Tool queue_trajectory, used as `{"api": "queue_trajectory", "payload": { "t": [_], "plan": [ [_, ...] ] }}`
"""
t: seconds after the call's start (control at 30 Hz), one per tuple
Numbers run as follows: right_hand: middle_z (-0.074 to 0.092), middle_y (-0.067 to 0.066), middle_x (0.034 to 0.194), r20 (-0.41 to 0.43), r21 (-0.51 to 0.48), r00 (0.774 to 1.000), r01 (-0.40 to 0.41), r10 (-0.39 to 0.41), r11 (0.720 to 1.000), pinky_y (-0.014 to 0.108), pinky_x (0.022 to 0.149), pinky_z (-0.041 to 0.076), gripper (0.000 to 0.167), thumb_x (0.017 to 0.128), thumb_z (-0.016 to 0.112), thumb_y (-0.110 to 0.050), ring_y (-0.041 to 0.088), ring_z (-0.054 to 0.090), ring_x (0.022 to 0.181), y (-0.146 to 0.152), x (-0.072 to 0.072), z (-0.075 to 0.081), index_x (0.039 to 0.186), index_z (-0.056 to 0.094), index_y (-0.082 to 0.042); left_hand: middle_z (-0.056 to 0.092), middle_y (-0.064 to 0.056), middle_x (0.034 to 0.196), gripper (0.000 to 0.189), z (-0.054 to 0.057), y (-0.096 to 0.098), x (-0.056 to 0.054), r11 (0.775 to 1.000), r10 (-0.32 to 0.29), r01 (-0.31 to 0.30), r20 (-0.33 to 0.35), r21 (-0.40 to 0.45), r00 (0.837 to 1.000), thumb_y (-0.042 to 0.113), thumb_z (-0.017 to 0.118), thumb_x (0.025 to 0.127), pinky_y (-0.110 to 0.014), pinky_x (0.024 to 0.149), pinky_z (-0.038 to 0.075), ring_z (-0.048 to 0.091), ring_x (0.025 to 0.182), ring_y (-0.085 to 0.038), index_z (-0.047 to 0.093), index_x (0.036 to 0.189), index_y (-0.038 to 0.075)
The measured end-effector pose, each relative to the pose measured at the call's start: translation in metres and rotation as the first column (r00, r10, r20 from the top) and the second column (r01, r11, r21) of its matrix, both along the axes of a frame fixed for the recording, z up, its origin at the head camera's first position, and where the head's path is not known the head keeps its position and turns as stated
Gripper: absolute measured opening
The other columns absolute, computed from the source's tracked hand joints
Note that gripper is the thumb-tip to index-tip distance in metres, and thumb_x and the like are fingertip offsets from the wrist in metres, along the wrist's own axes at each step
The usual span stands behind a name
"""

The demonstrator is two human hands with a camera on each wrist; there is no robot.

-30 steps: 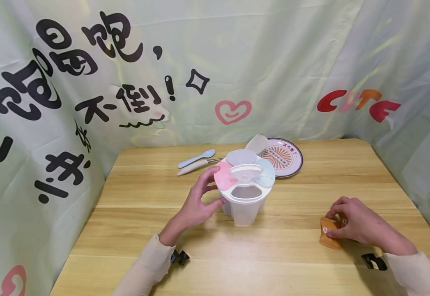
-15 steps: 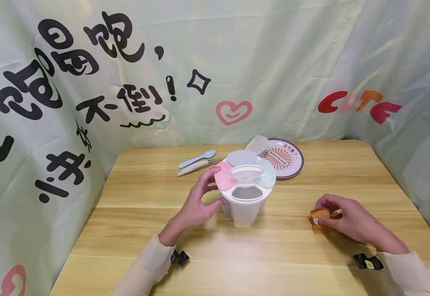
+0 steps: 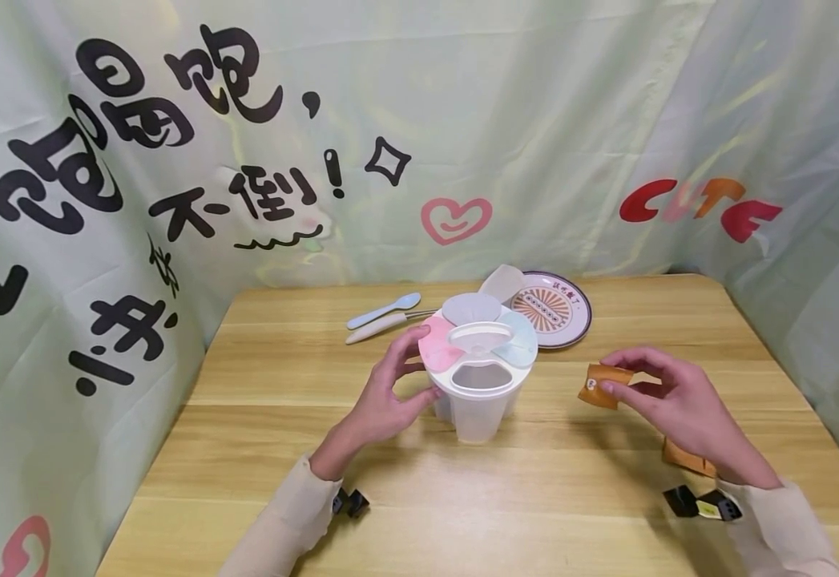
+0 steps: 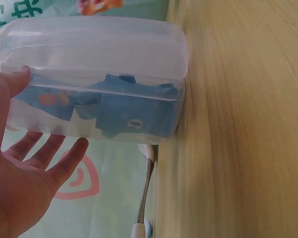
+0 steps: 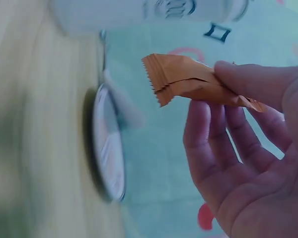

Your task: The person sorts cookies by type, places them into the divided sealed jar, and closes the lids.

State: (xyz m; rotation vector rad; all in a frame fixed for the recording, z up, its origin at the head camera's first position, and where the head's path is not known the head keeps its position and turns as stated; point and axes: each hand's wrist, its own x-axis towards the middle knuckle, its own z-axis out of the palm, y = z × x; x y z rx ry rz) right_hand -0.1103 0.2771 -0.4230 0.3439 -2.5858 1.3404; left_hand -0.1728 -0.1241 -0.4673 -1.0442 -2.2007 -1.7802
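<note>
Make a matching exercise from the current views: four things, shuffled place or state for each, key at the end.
Things
1. Light blue spoon
2. Blue packets
3. Orange packet nearest the plate
4. Plate

Place or state
A. Pinched by the right hand
B. Dark-rimmed, with a sunburst print
C. On the table, left of the container in the head view
D. Inside the container

Pairs: 1-C, 2-D, 3-A, 4-B
</note>
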Motion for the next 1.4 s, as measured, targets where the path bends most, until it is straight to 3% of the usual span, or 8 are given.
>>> {"api": "queue_trajectory", "payload": {
  "t": [0.23,0.47,0.67,0.83,0.93,1.1,1.3,1.4],
  "plan": [
    [0.074,-0.007,0.108,-0.127,-0.115,0.99,-0.068,0.054,0.991,0.016,0.08,0.065,0.037,0.084,0.083,0.019,0.003,0.072,0.092,-0.024,-0.001,0.023,0.114,0.075,-0.001,0.045,-0.017,0.169,0.084,0.0,0.0,0.0,1.0,-0.006,0.006,-0.013,-0.004,1.0,-0.009,0.082,0.09,-0.046,0.109,0.063,0.061,0.141,-0.041,0.04,0.161,0.008],
    [0.076,-0.001,0.107,-0.241,-0.232,0.961,-0.196,0.139,0.953,0.016,0.085,0.065,0.044,0.077,0.08,0.029,0.009,0.071,0.096,-0.049,0.0,0.047,0.113,0.076,0.005,0.045,-0.017,0.169,0.084,0.0,0.0,0.001,1.0,-0.003,0.003,0.001,0.0,1.0,-0.009,0.082,0.09,-0.045,0.11,0.062,0.061,0.142,-0.04,0.04,0.161,0.007],
    [0.078,0.005,0.109,-0.385,-0.288,0.9,-0.327,0.204,0.9,0.017,0.091,0.064,0.047,0.072,0.082,0.032,0.012,0.071,0.097,-0.07,-0.002,0.057,0.112,0.076,0.008,0.045,-0.018,0.169,0.084,-0.001,0.001,0.001,1.0,0.002,-0.002,0.002,-0.003,1.0,-0.009,0.082,0.09,-0.046,0.109,0.063,0.061,0.14,-0.04,0.04,0.161,0.006],
    [0.078,0.008,0.11,-0.462,-0.338,0.854,-0.418,0.239,0.843,0.019,0.094,0.064,0.034,0.078,0.086,0.022,0.015,0.072,0.098,-0.083,-0.006,0.063,0.109,0.075,0.013,0.045,-0.016,0.169,0.085,0.0,0.001,0.002,1.0,0.003,-0.003,0.014,-0.01,1.0,-0.008,0.082,0.09,-0.045,0.111,0.062,0.06,0.143,-0.04,0.039,0.161,0.007],
    [0.078,0.008,0.11,-0.482,-0.335,0.837,-0.449,0.259,0.828,0.02,0.094,0.064,0.029,0.082,0.087,0.015,0.014,0.073,0.099,-0.091,-0.008,0.067,0.108,0.075,0.013,0.044,-0.016,0.169,0.085,0.002,0.001,0.002,1.0,0.005,-0.004,0.016,-0.013,1.0,-0.008,0.082,0.09,-0.045,0.111,0.062,0.06,0.143,-0.04,0.039,0.162,0.007],
    [0.079,0.007,0.106,-0.512,-0.283,0.804,-0.492,0.304,0.824,0.021,0.091,0.065,0.029,0.082,0.086,0.017,0.012,0.074,0.098,-0.106,-0.015,0.07,0.108,0.076,0.01,0.044,-0.018,0.169,0.084,0.001,0.001,0.001,1.0,0.006,-0.006,0.003,-0.009,1.0,-0.008,0.082,0.09,-0.048,0.11,0.062,0.061,0.141,-0.042,0.039,0.161,0.006],
    [0.079,0.006,0.103,-0.523,-0.159,0.785,-0.474,0.333,0.866,0.017,0.088,0.064,0.025,0.086,0.086,0.011,0.008,0.073,0.097,-0.121,-0.018,0.067,0.107,0.079,0.001,0.045,-0.019,0.168,0.083,0.001,0.0,0.0,1.0,0.003,-0.003,-0.006,-0.004,1.0,-0.009,0.081,0.09,-0.048,0.109,0.063,0.061,0.141,-0.043,0.039,0.161,0.006],
    [0.078,0.007,0.102,-0.524,-0.126,0.776,-0.478,0.351,0.869,0.015,0.086,0.062,0.027,0.086,0.086,0.01,0.008,0.072,0.095,-0.125,-0.017,0.064,0.109,0.079,-0.004,0.045,-0.018,0.168,0.083,0.002,0.0,0.001,1.0,0.001,-0.001,0.002,-0.008,1.0,-0.009,0.081,0.09,-0.046,0.11,0.063,0.061,0.141,-0.042,0.039,0.161,0.006]
  ]
}}
